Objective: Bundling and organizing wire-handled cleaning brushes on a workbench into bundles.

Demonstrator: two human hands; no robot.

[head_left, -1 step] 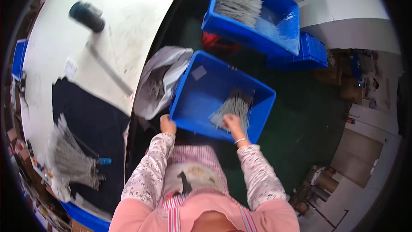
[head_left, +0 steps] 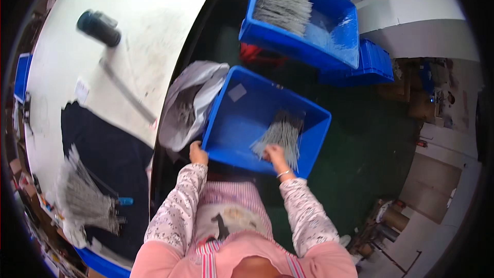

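We should steady the blue bin (head_left: 234, 123) at its corner with our left hand (head_left: 198, 153) while evening the grey strands (head_left: 283, 133) inside, under our right hand (head_left: 276, 155), though we cannot tell whether either grip is closed.

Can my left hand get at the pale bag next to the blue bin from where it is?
Probably yes: the left hand is at the near left corner of the blue bin, the pale bag lies just beyond it, and nothing visible blocks the way.
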